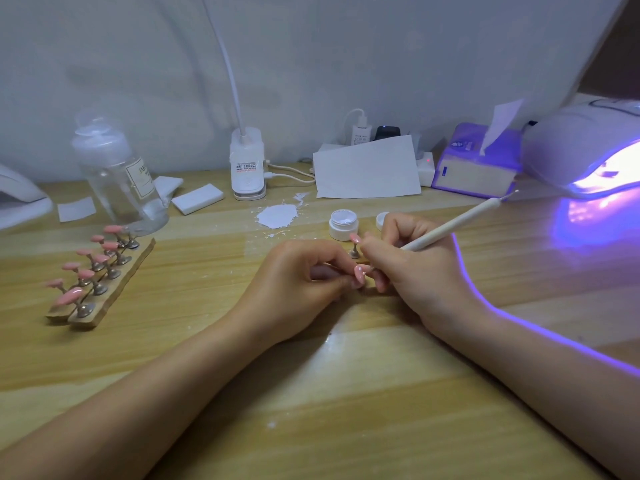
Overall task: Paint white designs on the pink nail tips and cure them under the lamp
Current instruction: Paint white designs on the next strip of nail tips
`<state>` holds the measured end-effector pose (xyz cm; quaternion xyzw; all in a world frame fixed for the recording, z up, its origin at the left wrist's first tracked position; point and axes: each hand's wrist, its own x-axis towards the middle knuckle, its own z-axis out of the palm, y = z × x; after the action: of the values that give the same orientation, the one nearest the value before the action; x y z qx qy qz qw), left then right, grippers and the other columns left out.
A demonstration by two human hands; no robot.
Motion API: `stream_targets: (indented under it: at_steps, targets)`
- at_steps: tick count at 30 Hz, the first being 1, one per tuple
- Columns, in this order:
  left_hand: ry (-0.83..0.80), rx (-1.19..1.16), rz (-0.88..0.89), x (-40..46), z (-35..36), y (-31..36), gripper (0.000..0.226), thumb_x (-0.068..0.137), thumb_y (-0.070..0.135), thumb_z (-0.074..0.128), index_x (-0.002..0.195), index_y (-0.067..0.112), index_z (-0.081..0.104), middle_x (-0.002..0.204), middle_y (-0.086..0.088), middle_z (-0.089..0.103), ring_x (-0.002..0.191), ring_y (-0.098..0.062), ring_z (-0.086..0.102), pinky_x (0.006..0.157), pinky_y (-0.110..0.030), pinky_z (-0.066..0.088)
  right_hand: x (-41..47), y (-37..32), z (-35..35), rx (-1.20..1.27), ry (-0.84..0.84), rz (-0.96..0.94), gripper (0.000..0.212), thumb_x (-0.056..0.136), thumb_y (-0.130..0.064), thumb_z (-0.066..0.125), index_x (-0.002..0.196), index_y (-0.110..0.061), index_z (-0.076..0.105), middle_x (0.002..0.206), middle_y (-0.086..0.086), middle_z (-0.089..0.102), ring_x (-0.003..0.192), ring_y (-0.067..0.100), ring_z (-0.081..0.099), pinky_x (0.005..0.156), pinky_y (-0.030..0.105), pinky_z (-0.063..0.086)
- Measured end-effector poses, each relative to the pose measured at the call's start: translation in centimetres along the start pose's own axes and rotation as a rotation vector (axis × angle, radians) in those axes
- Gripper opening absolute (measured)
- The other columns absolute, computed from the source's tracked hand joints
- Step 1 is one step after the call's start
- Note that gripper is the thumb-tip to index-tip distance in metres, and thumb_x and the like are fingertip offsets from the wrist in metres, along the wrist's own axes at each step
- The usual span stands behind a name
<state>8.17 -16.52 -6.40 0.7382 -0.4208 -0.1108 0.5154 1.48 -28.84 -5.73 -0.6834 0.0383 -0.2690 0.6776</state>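
A pink nail tip (359, 271) bearing small white marks is pinched in the curled fingers of the left hand (304, 275) at mid-surface (346, 393). The right hand (412, 261) grips a white nail brush (450, 226), its tip at the nail. Just behind stand another tip on its stand (355, 244) and an open jar of white gel (343, 224). Left, nine pink tips sit on a wooden holder (104, 289); right, the curing lamp (588, 150) glows violet.

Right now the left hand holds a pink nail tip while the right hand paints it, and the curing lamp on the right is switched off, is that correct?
Not quite: the head view shows the curing lamp switched on, glowing purple. The rest stands: left hand holds the pink nail tip, right hand paints.
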Motion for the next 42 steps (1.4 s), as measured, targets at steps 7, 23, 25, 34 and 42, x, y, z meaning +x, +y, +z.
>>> stream_targets:
  at_steps: [7,23,25,34,42]
  targets:
    - [0.004,0.001,0.002,-0.02,-0.01,0.07,0.013,0.076,0.0,0.069,0.07,0.011,0.068,0.074,-0.008,0.071,0.065,-0.006,0.065,0.064,-0.026,0.051,0.01,0.03,0.04,0.0,-0.027,-0.012,0.047,0.079,0.016,0.053,0.045,-0.01,0.032,0.03,-0.006,0.042,0.03,0.002,0.04,0.044,0.013,0.039]
    - [-0.01,0.014,0.003,0.01,0.01,0.05,0.012,0.077,-0.002,0.068,0.071,0.009,0.068,0.073,-0.007,0.071,0.059,0.0,0.061,0.061,-0.016,0.048,0.02,0.04,0.01,-0.023,-0.023,-0.011,0.045,0.078,0.015,0.053,0.045,-0.009,0.033,0.03,-0.005,0.042,0.031,0.001,0.042,0.039,0.011,0.036]
    - [-0.008,0.017,0.007,-0.01,0.0,0.11,0.014,0.076,0.0,0.068,0.07,0.012,0.067,0.07,-0.005,0.07,0.057,0.004,0.059,0.06,-0.014,0.047,0.03,0.05,0.03,-0.021,-0.028,-0.014,0.045,0.077,0.016,0.052,0.045,-0.009,0.033,0.03,-0.005,0.041,0.032,0.002,0.042,0.04,0.011,0.037]
    - [-0.002,0.021,0.014,0.0,-0.03,0.09,0.012,0.077,0.001,0.069,0.07,0.01,0.068,0.07,-0.01,0.07,0.057,-0.005,0.06,0.059,-0.015,0.047,0.05,0.11,0.06,-0.005,-0.028,-0.014,0.046,0.077,0.016,0.053,0.044,-0.01,0.032,0.031,-0.003,0.04,0.032,0.004,0.043,0.039,0.011,0.035]
    - [0.003,0.036,0.016,0.01,-0.04,0.1,0.014,0.076,0.002,0.069,0.069,0.015,0.067,0.071,-0.007,0.071,0.059,-0.001,0.061,0.061,-0.019,0.049,0.04,0.13,0.05,-0.025,-0.02,-0.011,0.045,0.077,0.015,0.053,0.045,-0.009,0.033,0.031,-0.004,0.042,0.032,0.003,0.042,0.043,0.012,0.04]
